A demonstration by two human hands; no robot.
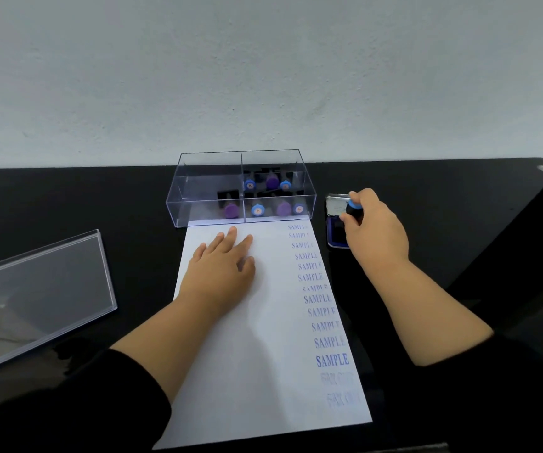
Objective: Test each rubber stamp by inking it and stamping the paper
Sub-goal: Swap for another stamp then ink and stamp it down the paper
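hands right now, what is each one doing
Left hand: open, flat on the white paper sheet.
Right hand: closed on the blue-capped black rubber stamp, over the blue ink pad.

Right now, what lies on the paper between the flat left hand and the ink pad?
In the head view, a column of blue SAMPLE imprints runs between the left hand and ink pad; otherwise bare paper.

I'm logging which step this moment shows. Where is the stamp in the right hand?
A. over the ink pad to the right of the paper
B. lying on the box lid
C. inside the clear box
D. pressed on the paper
A: the right hand holds the stamp over the open ink pad beside the paper, while the left hand lies flat on the sheet.
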